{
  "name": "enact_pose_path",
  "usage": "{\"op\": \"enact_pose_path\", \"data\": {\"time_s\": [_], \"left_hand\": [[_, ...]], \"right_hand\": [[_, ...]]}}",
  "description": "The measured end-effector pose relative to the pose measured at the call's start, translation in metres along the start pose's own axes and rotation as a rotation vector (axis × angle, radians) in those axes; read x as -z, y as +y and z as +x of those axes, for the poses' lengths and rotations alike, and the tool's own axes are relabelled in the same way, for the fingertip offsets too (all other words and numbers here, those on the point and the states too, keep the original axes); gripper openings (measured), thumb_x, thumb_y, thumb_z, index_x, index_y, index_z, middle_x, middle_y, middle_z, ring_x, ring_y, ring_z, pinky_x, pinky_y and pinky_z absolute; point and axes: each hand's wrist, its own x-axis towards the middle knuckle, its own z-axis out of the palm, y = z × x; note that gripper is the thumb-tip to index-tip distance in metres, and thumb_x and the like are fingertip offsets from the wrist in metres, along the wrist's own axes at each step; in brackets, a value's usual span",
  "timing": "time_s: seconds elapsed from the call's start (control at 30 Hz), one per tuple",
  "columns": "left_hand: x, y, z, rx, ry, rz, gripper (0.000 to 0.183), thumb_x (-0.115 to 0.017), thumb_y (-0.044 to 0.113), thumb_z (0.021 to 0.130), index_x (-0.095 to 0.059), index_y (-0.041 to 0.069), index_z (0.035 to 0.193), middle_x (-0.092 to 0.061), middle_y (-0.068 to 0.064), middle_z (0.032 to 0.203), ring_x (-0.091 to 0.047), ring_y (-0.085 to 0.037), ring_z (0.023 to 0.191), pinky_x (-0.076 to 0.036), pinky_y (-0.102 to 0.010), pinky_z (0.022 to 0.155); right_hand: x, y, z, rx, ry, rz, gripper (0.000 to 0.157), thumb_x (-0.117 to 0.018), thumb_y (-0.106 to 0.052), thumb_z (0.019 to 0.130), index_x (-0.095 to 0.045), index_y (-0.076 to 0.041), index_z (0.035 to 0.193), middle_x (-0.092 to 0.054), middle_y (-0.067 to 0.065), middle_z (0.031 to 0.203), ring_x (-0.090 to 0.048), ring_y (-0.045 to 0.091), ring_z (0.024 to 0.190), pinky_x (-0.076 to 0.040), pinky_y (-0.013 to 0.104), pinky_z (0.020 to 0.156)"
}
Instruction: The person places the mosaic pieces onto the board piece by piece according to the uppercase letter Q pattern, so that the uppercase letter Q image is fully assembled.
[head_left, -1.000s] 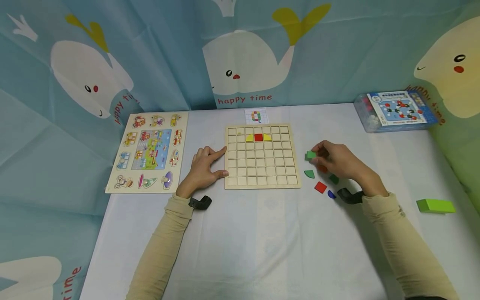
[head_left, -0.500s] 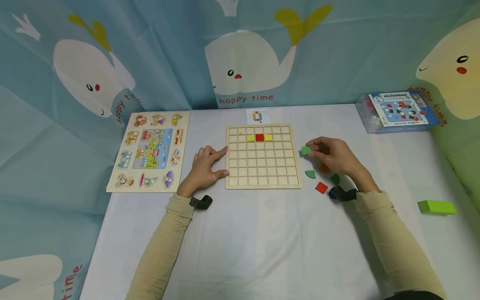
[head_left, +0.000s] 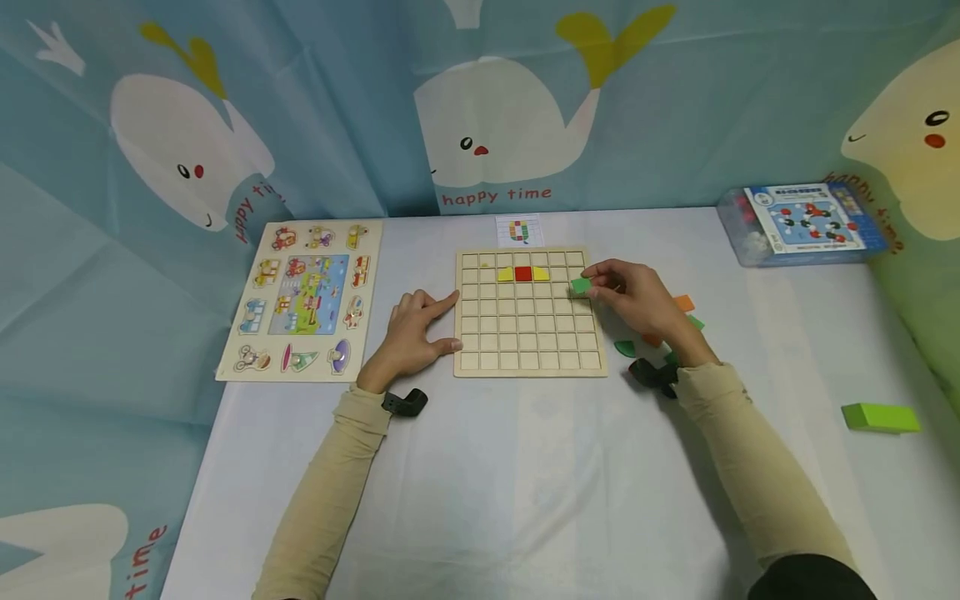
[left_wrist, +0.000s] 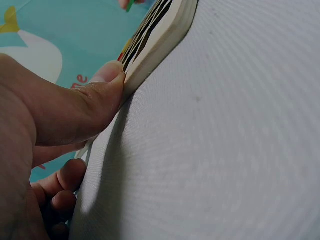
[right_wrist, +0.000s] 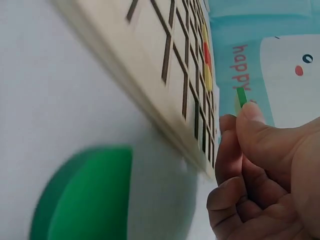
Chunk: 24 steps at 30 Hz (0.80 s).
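A wooden grid board (head_left: 531, 362) lies flat on the white table, bearing a red square tile (head_left: 522, 273) between two yellow tiles (head_left: 506, 274). My left hand (head_left: 409, 340) touches the board's left edge with spread thumb and index finger; in the left wrist view its thumb (left_wrist: 85, 107) presses the side. Between thumb and fingertips my right hand (head_left: 639, 302) pinches a green square tile (head_left: 581, 286), held over the upper right cells. Nearest below that hand lies a green quarter-circle tile (head_left: 624, 348), large and blurred in the right wrist view.
Beside and partly under the right wrist lie loose tiles, including an orange one (head_left: 683, 303). Behind the board is a small pattern card (head_left: 519, 231). A picture puzzle (head_left: 298, 367) lies at left, a boxed set (head_left: 813, 225) at back right and a green block (head_left: 881, 417) at right.
My right hand has carried the green square tile leftward from the loose pieces to over the board's right side, uncovering an orange tile. My left hand stays at the board's edge.
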Motion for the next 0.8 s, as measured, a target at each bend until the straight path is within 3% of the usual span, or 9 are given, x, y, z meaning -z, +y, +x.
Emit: {"op": "enact_pose_path", "data": {"time_s": [0.2, 0.47, 0.8], "left_hand": [[0.0, 0.0, 0.0, -0.005, 0.001, 0.006, 0.085, -0.087, 0.032, 0.088, -0.047, 0.015, 0.161, -0.049, -0.011, 0.11, -0.035, -0.026, 0.097, -0.027, -0.042, 0.091], [-0.001, 0.0, 0.0, 0.004, -0.001, 0.009, 0.085, -0.088, 0.031, 0.088, -0.047, 0.016, 0.161, -0.049, -0.011, 0.11, -0.035, -0.026, 0.097, -0.027, -0.041, 0.091], [-0.001, 0.0, 0.001, 0.002, -0.001, 0.002, 0.085, -0.088, 0.031, 0.088, -0.047, 0.016, 0.161, -0.048, -0.01, 0.109, -0.035, -0.026, 0.098, -0.027, -0.042, 0.092]], "right_hand": [[-0.011, -0.009, 0.013, -0.004, -0.054, -0.005, 0.031, -0.068, -0.018, 0.105, -0.068, 0.0, 0.13, -0.07, 0.02, 0.115, -0.064, 0.029, 0.1, -0.045, 0.021, 0.081], [-0.021, -0.015, 0.023, 0.02, -0.081, 0.01, 0.031, -0.068, -0.017, 0.105, -0.068, 0.001, 0.13, -0.07, 0.02, 0.117, -0.066, 0.032, 0.105, -0.049, 0.04, 0.091], [-0.028, -0.021, 0.029, 0.021, -0.12, -0.015, 0.028, -0.071, -0.014, 0.103, -0.069, 0.001, 0.126, -0.07, 0.021, 0.115, -0.068, 0.034, 0.101, -0.052, 0.045, 0.091]]}}
